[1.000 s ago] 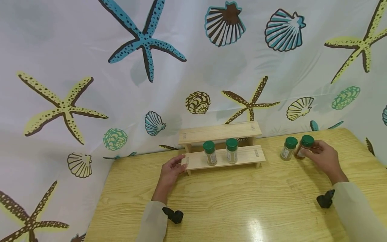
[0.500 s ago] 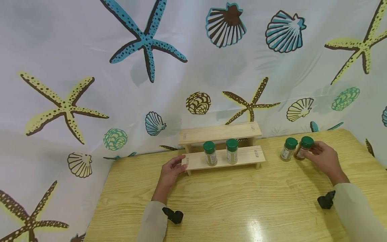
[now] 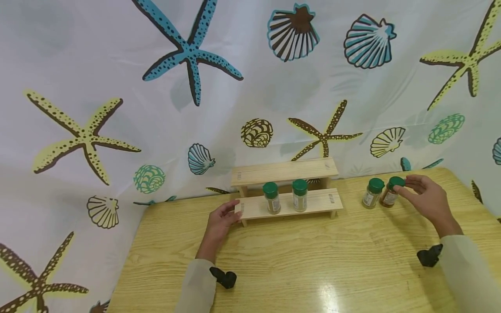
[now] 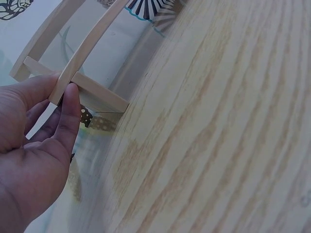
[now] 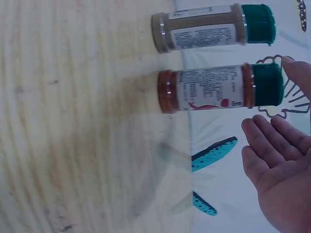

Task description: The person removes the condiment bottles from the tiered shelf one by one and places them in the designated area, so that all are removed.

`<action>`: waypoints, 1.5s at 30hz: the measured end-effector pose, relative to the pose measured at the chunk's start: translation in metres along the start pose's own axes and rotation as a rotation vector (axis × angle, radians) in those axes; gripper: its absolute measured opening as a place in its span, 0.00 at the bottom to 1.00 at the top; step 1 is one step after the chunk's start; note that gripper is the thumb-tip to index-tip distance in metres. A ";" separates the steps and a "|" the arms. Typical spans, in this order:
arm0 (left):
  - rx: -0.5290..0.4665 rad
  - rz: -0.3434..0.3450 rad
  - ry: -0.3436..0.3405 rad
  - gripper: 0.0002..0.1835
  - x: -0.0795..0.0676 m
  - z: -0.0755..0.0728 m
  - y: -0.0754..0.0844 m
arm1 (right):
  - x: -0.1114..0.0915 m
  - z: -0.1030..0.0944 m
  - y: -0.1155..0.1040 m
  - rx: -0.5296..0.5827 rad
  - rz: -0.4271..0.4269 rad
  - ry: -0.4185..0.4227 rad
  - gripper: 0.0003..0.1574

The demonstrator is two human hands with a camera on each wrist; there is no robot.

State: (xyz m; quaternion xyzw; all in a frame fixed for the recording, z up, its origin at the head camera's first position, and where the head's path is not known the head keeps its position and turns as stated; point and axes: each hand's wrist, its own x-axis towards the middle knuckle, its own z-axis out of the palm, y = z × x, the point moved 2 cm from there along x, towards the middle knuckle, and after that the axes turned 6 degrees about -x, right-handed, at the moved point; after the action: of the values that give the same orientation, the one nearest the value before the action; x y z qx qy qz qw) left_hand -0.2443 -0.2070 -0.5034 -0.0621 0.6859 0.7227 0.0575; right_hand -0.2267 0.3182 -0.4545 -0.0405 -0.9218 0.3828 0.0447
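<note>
At the left end of a two-step wooden rack (image 3: 283,208), my left hand (image 3: 220,221) pinches the lower board between thumb and fingers; the left wrist view shows the thumb and fingers on opposite faces of the board end (image 4: 65,82). My right hand (image 3: 428,202) is spread beside a spice jar (image 5: 210,90) with reddish-brown contents, a white label and a green cap. Its thumb is right by the cap, and the other fingers are straight and apart from the jar. A second spice jar (image 3: 369,198), with paler brown contents, stands upright just left of it.
Two more green-capped jars, a left one (image 3: 272,199) and a right one (image 3: 300,196), stand on the rack's lower board. The upper board (image 3: 283,171) is behind them. A patterned cloth (image 3: 250,87) hangs along the back edge of the wooden table (image 3: 305,256).
My right hand has let go of the reddish-brown spice jar and drawn slightly to the right, its fingers opening. My left hand and the rack stay in place.
</note>
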 end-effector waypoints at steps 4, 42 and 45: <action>-0.001 0.003 -0.002 0.25 0.001 0.000 0.000 | 0.001 -0.007 -0.008 0.011 -0.015 0.039 0.46; -0.010 0.012 0.002 0.24 0.004 -0.002 -0.003 | 0.004 0.058 -0.123 0.278 -0.271 0.128 0.33; -0.015 0.010 0.001 0.24 0.004 -0.001 -0.003 | 0.002 0.070 -0.127 0.288 -0.286 0.099 0.32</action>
State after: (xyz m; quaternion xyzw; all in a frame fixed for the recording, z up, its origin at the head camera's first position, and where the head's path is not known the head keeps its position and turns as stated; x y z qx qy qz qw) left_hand -0.2481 -0.2081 -0.5073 -0.0594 0.6808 0.7281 0.0533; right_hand -0.2420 0.1798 -0.4140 0.0787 -0.8505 0.4982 0.1490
